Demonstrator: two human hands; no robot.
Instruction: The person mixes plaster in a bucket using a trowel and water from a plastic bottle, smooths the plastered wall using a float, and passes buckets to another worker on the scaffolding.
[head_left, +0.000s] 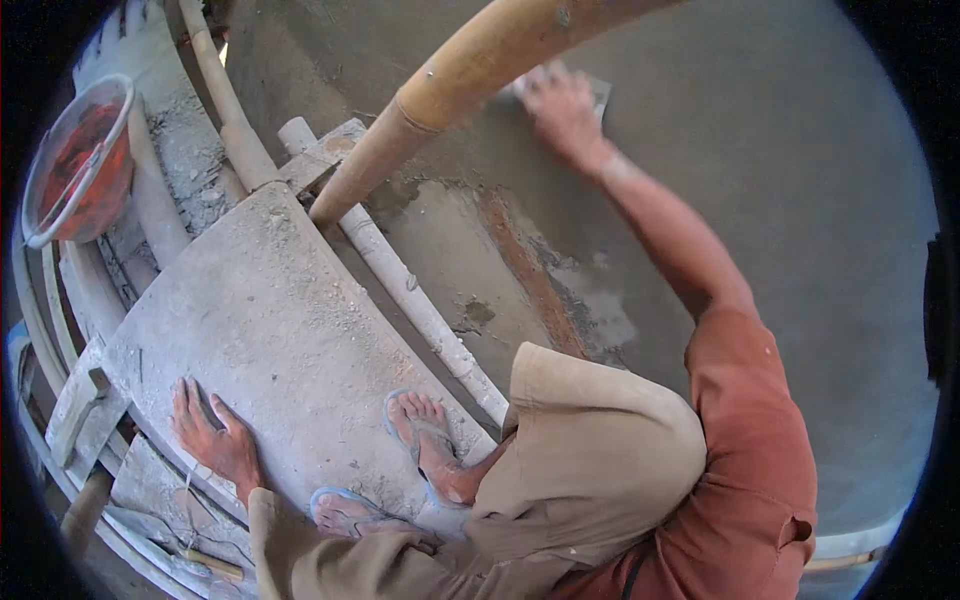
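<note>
My left hand (218,438) lies flat on the dusty board (270,300), its fingers spread and nothing in them. Out at arm's length, my right hand (566,116) is closed around a plastering trowel (601,98). The trowel's flat blade lies against the grey plastered wall (790,150); its handle is covered by my fingers, and motion blurs them a little. A thick bamboo pole (440,90) crosses in front of the wall, just left of my right hand.
On the left, a clear bucket (80,165) with reddish contents stands by mortar-crusted planks (195,150). A whitened pole (420,305) runs along the board's edge beside the wall. Both my sandalled feet (430,440) rest on the board. A wooden block (85,410) sits near my left hand.
</note>
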